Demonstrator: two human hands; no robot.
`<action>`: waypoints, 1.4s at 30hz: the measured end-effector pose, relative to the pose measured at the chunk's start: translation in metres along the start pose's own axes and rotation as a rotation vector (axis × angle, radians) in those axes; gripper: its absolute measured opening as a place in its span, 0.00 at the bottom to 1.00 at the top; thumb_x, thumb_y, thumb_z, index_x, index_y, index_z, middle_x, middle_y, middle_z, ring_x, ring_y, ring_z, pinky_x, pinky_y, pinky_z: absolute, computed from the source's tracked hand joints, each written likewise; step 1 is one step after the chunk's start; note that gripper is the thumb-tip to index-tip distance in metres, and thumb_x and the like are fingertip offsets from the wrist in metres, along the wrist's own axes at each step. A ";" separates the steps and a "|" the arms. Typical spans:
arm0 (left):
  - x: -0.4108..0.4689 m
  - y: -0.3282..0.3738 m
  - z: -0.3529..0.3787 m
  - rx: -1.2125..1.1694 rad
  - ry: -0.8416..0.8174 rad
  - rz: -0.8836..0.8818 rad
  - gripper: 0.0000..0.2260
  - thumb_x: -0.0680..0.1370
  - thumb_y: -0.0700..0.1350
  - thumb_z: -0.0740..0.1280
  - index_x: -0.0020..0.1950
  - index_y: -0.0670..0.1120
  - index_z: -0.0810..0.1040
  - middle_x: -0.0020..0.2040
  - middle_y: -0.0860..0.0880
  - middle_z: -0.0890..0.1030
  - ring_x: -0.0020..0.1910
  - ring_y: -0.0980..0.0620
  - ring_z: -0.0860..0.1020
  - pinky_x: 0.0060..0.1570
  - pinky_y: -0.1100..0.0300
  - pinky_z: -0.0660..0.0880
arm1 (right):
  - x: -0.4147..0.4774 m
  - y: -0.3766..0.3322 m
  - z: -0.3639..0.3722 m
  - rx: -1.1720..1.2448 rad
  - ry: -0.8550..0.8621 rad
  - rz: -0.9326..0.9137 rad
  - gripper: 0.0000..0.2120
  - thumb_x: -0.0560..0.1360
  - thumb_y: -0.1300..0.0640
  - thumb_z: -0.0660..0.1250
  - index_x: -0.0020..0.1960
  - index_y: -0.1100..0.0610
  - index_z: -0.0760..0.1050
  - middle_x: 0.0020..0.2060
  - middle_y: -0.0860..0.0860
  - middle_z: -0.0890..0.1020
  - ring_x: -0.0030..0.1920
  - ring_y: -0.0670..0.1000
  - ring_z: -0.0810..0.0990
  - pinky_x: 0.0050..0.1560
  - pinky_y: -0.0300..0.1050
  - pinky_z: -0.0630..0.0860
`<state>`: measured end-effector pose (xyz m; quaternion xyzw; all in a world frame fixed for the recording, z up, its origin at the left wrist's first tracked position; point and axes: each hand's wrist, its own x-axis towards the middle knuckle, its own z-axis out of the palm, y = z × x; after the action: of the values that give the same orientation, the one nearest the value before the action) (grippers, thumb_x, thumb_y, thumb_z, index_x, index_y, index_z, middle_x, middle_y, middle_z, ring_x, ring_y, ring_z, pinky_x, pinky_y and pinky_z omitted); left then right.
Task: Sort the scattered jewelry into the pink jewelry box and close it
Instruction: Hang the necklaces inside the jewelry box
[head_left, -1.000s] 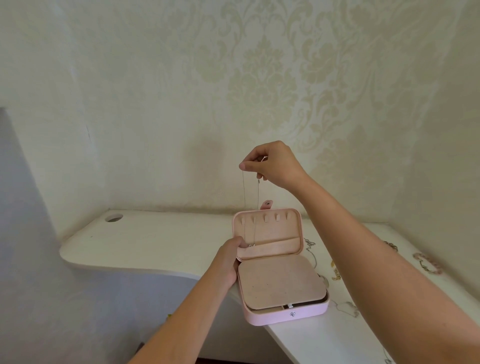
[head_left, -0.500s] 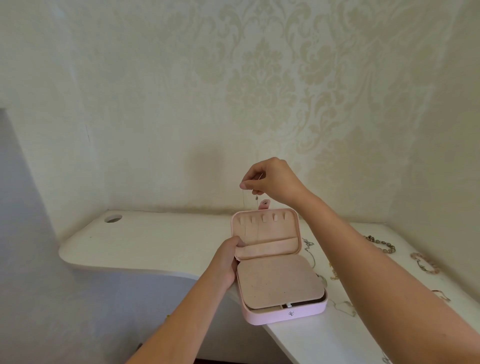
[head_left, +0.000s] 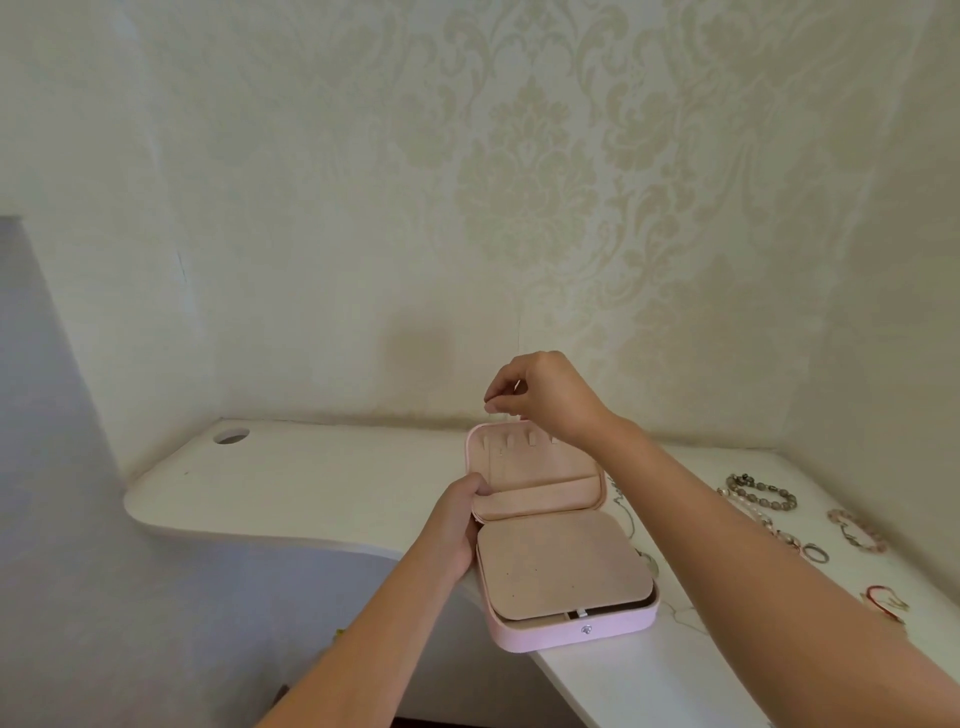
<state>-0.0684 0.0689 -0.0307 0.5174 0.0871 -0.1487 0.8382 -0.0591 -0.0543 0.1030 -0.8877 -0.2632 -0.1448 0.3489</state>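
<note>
A wall with pale damask paper backs a white tabletop, which has a round hole near its back left corner. The pink box stands open at the tabletop's curved front edge. Its lid is upright and a beige padded panel lies over the base. The left hand grips the lid's left edge near the hinge, thumb on the inner face. The right hand hovers just above the lid's top edge, thumb and forefinger pinched on a thin chain that is barely visible. Toward the right edge of the tabletop, well apart from the box, lie a beaded bracelet, a pearl strand, a pink bracelet, a red cord and a ring. Another fine necklace lies just beside the box's right side.
</note>
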 end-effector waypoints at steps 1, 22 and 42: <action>0.000 0.000 0.000 -0.003 -0.003 0.004 0.19 0.60 0.41 0.63 0.51 0.43 0.73 0.46 0.42 0.73 0.46 0.45 0.73 0.46 0.53 0.72 | 0.000 0.002 0.002 -0.024 -0.006 -0.013 0.02 0.69 0.63 0.72 0.41 0.60 0.83 0.33 0.44 0.78 0.32 0.43 0.74 0.36 0.36 0.73; 0.000 -0.002 -0.004 -0.026 -0.060 0.030 0.16 0.62 0.40 0.62 0.49 0.43 0.77 0.41 0.44 0.79 0.42 0.45 0.77 0.47 0.53 0.73 | -0.004 0.020 0.029 -0.289 -0.063 -0.254 0.03 0.73 0.60 0.69 0.46 0.59 0.81 0.41 0.50 0.81 0.38 0.45 0.73 0.42 0.41 0.72; -0.004 -0.004 -0.015 -0.088 -0.124 0.044 0.22 0.63 0.40 0.64 0.57 0.40 0.75 0.52 0.40 0.77 0.50 0.43 0.76 0.48 0.54 0.75 | -0.004 0.031 0.045 -0.284 0.125 -0.358 0.01 0.66 0.64 0.72 0.37 0.59 0.81 0.36 0.52 0.80 0.31 0.48 0.77 0.32 0.40 0.72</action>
<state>-0.0736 0.0812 -0.0395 0.4715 0.0301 -0.1577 0.8671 -0.0411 -0.0437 0.0522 -0.8563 -0.3714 -0.2947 0.2047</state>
